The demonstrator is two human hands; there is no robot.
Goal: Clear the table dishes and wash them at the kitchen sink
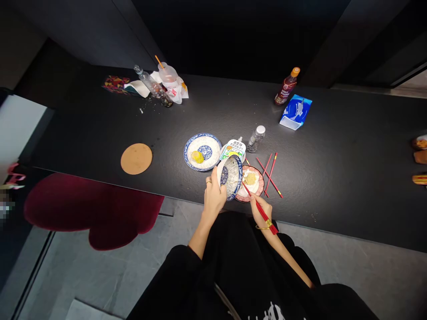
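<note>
My left hand (214, 194) grips a blue-and-white bowl (232, 178) by its rim and holds it tilted to the right. Under the bowl's right edge sits a pink patterned plate (261, 183) with white and pale yellow food (251, 178) on it. A pair of red chopsticks (261, 210) is in my right hand (261, 211), their tips at the food by the bowl's edge. Just left of the bowl, a blue-rimmed plate (189, 160) carries a squeezed yellow lemon piece (197, 157). Behind the bowl lies a printed packet (234, 149).
Loose red chopsticks (272, 171) lie crossed to the right. A clear white-capped jar (256, 138) stands behind. Farther back are a sauce bottle (286, 87), a blue bag (296, 112), a clear bottle (153, 86) and a cup (167, 73). A round cork mat (136, 159) lies left.
</note>
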